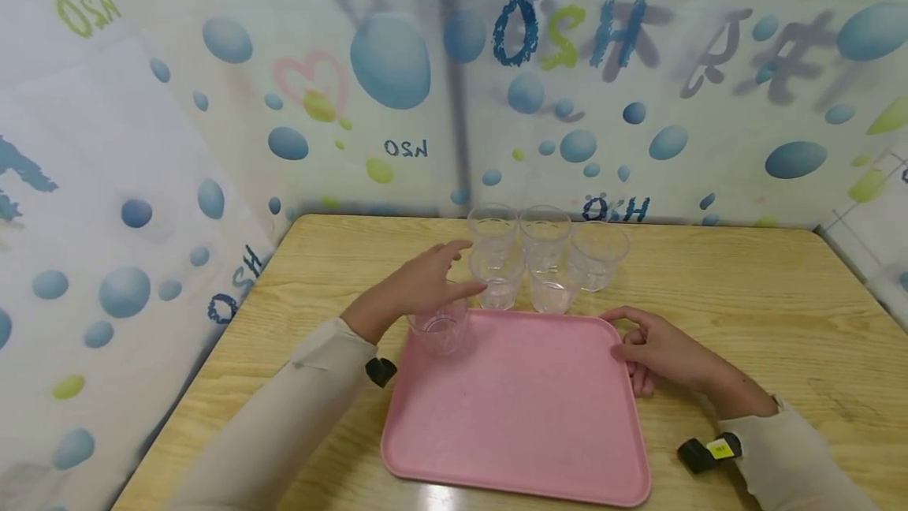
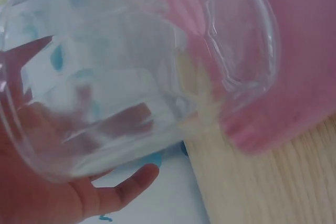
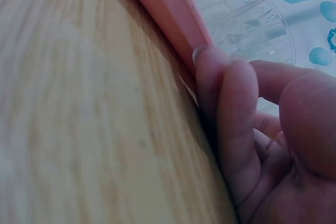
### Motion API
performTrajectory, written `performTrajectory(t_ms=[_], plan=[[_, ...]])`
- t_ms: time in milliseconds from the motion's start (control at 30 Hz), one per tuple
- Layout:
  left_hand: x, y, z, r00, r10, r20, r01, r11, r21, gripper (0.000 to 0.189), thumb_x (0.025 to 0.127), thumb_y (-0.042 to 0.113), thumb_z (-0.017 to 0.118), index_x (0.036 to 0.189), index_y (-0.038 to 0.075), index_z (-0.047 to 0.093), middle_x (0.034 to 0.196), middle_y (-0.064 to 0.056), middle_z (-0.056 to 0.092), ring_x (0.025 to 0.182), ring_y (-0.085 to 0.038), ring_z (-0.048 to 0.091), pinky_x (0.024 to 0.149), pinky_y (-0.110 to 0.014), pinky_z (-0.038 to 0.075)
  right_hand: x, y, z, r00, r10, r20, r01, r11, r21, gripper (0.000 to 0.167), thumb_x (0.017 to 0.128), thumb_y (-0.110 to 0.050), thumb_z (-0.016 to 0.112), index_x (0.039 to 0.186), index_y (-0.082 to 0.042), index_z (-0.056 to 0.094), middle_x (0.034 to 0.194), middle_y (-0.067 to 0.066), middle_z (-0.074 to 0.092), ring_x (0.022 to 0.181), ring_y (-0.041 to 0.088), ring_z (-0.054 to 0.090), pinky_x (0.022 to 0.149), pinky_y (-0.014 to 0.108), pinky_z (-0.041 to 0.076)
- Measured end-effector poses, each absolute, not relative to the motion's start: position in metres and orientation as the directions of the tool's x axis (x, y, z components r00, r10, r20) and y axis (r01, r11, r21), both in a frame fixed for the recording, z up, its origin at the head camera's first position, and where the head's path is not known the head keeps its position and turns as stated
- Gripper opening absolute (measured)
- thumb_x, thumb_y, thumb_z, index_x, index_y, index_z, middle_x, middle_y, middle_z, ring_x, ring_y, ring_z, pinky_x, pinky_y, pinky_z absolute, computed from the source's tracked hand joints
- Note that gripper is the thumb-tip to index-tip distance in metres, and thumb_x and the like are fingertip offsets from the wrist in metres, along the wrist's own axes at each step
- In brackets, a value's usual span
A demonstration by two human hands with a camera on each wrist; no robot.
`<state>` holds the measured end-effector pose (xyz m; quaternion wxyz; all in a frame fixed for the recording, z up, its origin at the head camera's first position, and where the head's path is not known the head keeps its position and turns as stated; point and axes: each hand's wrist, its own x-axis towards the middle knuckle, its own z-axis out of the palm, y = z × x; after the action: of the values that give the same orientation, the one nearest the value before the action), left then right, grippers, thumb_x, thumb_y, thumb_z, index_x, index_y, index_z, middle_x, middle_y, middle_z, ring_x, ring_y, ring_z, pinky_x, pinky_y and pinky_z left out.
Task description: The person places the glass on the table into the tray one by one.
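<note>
A pink tray [image 1: 539, 408] lies on the wooden table, and one clear plastic cup [image 1: 441, 330] stands upright on its back left corner. My left hand [image 1: 426, 281] reaches past that cup with thumb and fingers spread, holding nothing. In the left wrist view the cup [image 2: 142, 72] fills the foreground, with the left hand [image 2: 47, 187] partly seen through it. Just behind the tray stand several more clear cups [image 1: 599, 255], the nearest by the left fingertips. My right hand [image 1: 663, 353] grips the tray's back right corner with curled fingers; its fingertips touch the pink side [image 3: 181, 19].
A wall sheet [image 1: 397, 148] printed with blue and green drops hangs right behind the table's back edge. More sheeting [image 1: 128, 259] runs along the left side. Bare wooden tabletop [image 1: 752, 290] extends to the right of the cups.
</note>
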<state>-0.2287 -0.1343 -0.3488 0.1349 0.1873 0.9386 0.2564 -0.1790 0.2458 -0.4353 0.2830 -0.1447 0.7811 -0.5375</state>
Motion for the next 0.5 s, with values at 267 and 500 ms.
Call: performTrajectory(t_ms=[267, 500], plan=[[-0.240, -0.125, -0.351, -0.882, 0.438, -0.174, 0.272, 0.775, 0.570, 0.090, 0.090, 0.062, 0.063, 0.157, 0.014, 0.028, 0.147, -0.013, 0.052, 0.136, -0.031, 0.050, 0.110, -0.048, 0.044, -0.181, 0.246, -0.439, -0.802, -0.520, -0.294, 0.085, 0.389, -0.917, 0.056, 0.100, -0.015, 0.061, 0.147, -0.003, 0.034, 0.072, 0.009, 0.061, 0.050, 0.017, 0.066, 0.049, 0.044, 0.058], [-0.244, -0.117, -0.353, -0.892, 0.400, -0.208, 0.249, 0.822, 0.512, 0.098, 0.083, 0.069, 0.067, 0.157, 0.019, 0.028, 0.141, -0.008, 0.057, 0.127, -0.025, 0.057, 0.104, -0.046, 0.049, -0.182, 0.247, -0.440, -0.800, -0.523, -0.293, 0.082, 0.388, -0.918, 0.056, 0.100, -0.015, 0.060, 0.148, -0.003, 0.034, 0.072, 0.009, 0.061, 0.050, 0.017, 0.066, 0.049, 0.045, 0.058]])
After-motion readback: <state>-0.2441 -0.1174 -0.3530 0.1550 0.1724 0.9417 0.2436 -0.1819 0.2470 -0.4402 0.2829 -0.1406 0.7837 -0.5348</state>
